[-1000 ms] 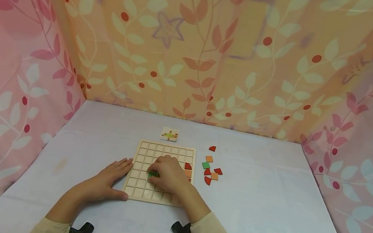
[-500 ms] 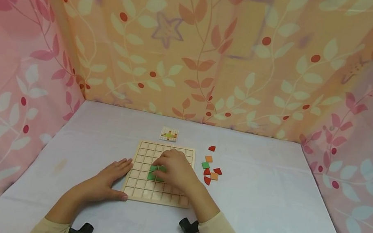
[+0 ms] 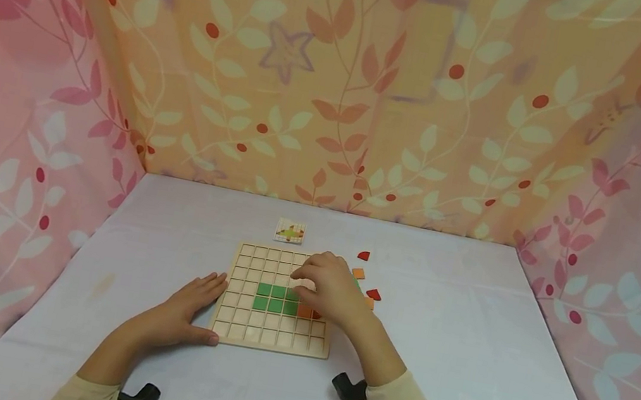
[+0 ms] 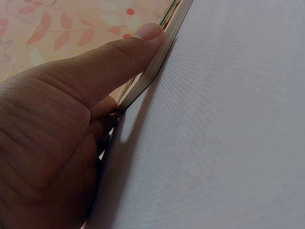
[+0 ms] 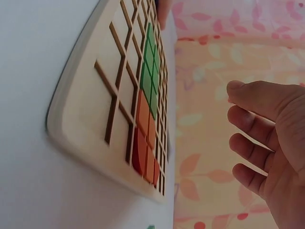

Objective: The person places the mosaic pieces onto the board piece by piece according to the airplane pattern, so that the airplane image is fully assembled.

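Note:
A wooden grid board point(image 3: 238, 318) lies on the table, with a block of green square tiles point(image 3: 276, 299) in its middle cells. To their right sit orange tiles point(image 5: 144, 112) and red quarter-circle pieces point(image 5: 139, 150), partly hidden in the head view by my right hand point(image 3: 336, 293). That hand hovers over the board's right side, fingers loosely bent and apart from the thumb; nothing shows between them. My left hand point(image 3: 181, 313) rests at the left edge, its thumb point(image 4: 138, 45) against the board's front left corner.
Loose pieces lie right of the board: a red quarter-circle point(image 3: 364, 256), an orange square point(image 3: 359, 273) and another red piece point(image 3: 374, 294), others partly covered by the right hand. A small pattern card point(image 3: 290, 231) lies behind the board. Patterned cloth walls point(image 3: 334, 124) surround the table.
My right hand has moved off the green tiles, to the right and away from me, uncovering them and an orange tile beside them. My left hand has stayed put.

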`<action>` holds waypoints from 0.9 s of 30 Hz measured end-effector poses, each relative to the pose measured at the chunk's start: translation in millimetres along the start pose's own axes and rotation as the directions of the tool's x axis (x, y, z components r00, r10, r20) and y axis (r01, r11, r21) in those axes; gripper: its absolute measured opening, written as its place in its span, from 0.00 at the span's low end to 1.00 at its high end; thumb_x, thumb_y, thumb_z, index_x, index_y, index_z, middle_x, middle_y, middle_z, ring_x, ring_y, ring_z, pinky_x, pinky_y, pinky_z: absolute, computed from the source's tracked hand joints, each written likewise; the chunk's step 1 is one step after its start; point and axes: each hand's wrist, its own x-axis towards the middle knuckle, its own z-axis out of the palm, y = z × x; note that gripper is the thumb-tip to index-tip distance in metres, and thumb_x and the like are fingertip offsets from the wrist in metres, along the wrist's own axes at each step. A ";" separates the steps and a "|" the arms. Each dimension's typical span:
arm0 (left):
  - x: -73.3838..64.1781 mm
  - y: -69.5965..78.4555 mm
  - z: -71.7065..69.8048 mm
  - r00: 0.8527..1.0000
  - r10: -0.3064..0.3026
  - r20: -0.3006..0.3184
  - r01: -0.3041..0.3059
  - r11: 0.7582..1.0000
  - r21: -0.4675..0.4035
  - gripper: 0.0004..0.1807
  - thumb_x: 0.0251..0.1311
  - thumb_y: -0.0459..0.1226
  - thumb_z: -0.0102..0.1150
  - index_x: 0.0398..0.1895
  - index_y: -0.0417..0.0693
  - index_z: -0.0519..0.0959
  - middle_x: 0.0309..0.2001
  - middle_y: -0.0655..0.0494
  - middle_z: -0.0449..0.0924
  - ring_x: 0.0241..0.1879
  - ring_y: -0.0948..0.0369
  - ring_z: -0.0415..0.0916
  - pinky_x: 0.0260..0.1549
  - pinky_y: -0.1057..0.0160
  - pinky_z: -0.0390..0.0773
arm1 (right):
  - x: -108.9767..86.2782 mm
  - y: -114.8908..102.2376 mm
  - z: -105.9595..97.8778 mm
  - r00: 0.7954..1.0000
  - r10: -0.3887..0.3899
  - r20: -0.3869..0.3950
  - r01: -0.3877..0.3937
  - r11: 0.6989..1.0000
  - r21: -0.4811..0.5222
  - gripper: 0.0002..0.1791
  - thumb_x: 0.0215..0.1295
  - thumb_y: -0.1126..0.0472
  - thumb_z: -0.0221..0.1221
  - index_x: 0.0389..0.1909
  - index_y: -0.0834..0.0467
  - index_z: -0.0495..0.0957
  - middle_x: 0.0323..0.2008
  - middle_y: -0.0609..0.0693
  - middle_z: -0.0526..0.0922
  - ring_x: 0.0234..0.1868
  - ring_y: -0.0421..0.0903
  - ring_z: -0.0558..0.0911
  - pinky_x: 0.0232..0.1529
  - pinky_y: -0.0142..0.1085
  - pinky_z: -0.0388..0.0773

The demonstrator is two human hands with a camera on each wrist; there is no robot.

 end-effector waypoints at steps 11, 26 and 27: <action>0.3 -0.8 0.4 1.000 0.002 0.002 -0.002 1.000 -0.001 0.64 0.48 0.64 0.73 0.82 0.47 0.52 0.83 0.56 0.45 0.83 0.50 0.38 0.79 0.44 0.39 | -21.6 32.7 -14.3 0.992 0.099 -0.074 -0.101 0.995 -0.025 0.10 0.62 0.56 0.71 0.44 0.48 0.90 0.40 0.41 0.85 0.51 0.47 0.79 0.58 0.49 0.73; 1.8 -1.9 -0.2 1.000 -0.006 0.013 0.006 1.000 -0.008 0.65 0.46 0.65 0.73 0.82 0.47 0.52 0.83 0.55 0.45 0.83 0.49 0.38 0.78 0.40 0.39 | -40.6 71.3 -19.1 0.959 0.267 -0.099 -0.273 0.961 -0.050 0.11 0.61 0.54 0.71 0.43 0.52 0.90 0.42 0.46 0.87 0.48 0.49 0.78 0.54 0.49 0.74; 1.6 -2.3 0.1 1.000 -0.009 0.013 0.009 1.000 -0.007 0.65 0.46 0.65 0.73 0.82 0.47 0.52 0.83 0.55 0.45 0.83 0.49 0.38 0.78 0.40 0.39 | -41.0 73.9 -17.7 0.955 0.282 -0.092 -0.287 0.957 -0.047 0.11 0.62 0.54 0.71 0.43 0.52 0.90 0.42 0.46 0.87 0.48 0.49 0.78 0.54 0.49 0.74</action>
